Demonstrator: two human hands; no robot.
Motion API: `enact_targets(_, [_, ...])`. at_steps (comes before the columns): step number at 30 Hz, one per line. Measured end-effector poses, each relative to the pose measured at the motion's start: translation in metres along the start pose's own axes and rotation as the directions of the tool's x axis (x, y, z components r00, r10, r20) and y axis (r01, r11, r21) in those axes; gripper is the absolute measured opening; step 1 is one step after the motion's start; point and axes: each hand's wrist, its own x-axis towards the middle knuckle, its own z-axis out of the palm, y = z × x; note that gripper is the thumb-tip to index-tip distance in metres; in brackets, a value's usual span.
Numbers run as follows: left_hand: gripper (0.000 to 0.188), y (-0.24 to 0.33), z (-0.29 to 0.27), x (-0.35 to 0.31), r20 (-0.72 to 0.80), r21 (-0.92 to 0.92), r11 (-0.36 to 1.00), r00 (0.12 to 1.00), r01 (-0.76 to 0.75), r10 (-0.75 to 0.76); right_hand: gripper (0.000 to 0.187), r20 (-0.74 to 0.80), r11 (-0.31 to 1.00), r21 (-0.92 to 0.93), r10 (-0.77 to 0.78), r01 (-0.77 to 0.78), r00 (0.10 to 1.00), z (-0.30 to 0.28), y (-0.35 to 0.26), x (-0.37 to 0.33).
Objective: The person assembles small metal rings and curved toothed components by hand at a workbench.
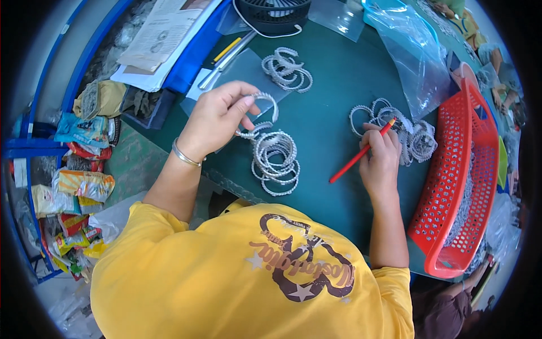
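Desk [333,96], dark green and broad, spreads beneath our left grip [217,113] and our right grip [381,158]. Largest on it, we see a red basket [442,181] with perforated walls, standing to the right of the right grip and apart from it, grey material inside. Beyond the left grip and off to its left lies a stack of papers [161,42]. A clear plastic bag [411,65] droops beyond the right grip, and a black fan [271,10], partly out of view, stands well beyond the left grip.

Among smaller things, we find a heap of silver-grey bands [420,141] just beyond and to the right of the right grip; we cannot tell whether the fingers touch it. A pile of ring-shaped bands [276,168] sits near the left grip, on its near right side, one loop over another. A smaller cluster of bands [285,73] rests beyond the left grip, to its right.

Our right grip wraps around a red pen [350,163], which slants with its lower end toward the left. Smallest, a single curved band [275,107] is pinched between our left grip's thumb and fingers, its free end bending down to their right.
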Motion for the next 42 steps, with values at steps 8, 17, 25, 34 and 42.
enact_targets(8, [0.022, -0.044, 0.013, -0.006, 0.090, 0.385, 0.892, 0.971, -0.239, 0.221, 0.018, 0.005, 0.994, -0.041, -0.105, 0.105, 0.994, 0.005, 0.022, 0.015])
enact_targets(17, [0.026, -0.044, 0.011, 0.005, 0.142, 0.135, 0.980, 0.982, -0.145, 0.126, 0.023, -0.269, 0.981, 0.186, 0.098, -0.048, 0.958, -0.009, 0.020, 0.012])
enact_targets(25, [0.038, -0.040, 0.010, 0.004, 0.174, 0.000, 1.000, 0.985, -0.014, 0.014, 0.023, -0.304, 0.879, 0.466, 0.267, -0.102, 0.915, -0.013, 0.029, 0.011])
enact_targets(34, [0.032, -0.030, 0.009, 0.001, 0.094, 0.099, 0.978, 0.980, -0.185, 0.175, 0.022, 0.313, 0.027, 0.930, 0.470, -0.367, 0.826, -0.016, -0.002, -0.002])
enact_targets(42, [0.029, 0.023, 0.060, -0.007, 0.101, -0.424, 0.887, 0.963, -0.184, 0.249, 0.022, 0.359, -0.128, 0.933, 0.337, -0.336, 0.870, -0.016, -0.026, -0.001])
